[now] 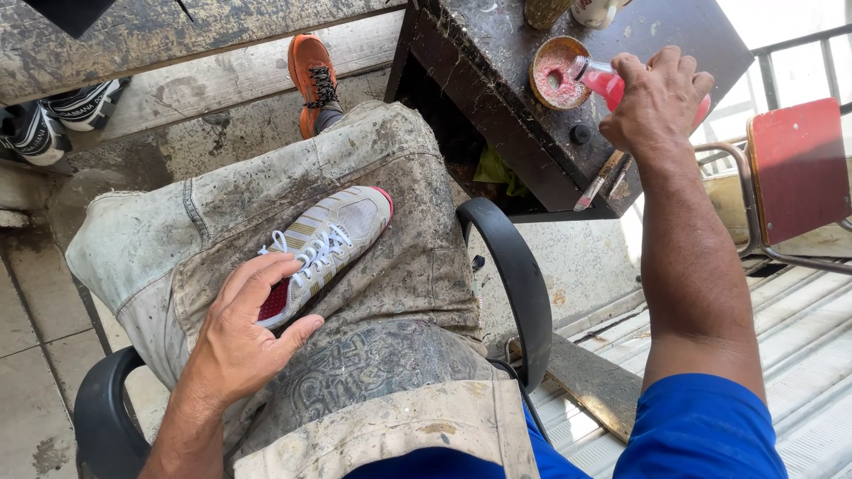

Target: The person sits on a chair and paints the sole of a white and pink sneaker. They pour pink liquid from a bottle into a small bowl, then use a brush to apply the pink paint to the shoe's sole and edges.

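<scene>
A white sneaker (333,238) with white laces and a red lining lies on my lap, over stained grey work trousers. My left hand (244,333) rests on its heel end, fingers over the opening. My right hand (655,99) grips a small clear bottle of pink liquid (602,82), tipped with its neck over a round wooden bowl (556,73) that has pink residue inside. The bowl stands on a dark, dirty worktable (524,115).
A brush (602,182) lies at the worktable's near edge. My orange shoe (314,78) rests on the floor ahead. Black-and-white sneakers (53,120) sit at the left. A red metal chair (794,168) stands right. The black chair arm (519,279) curves beside my leg.
</scene>
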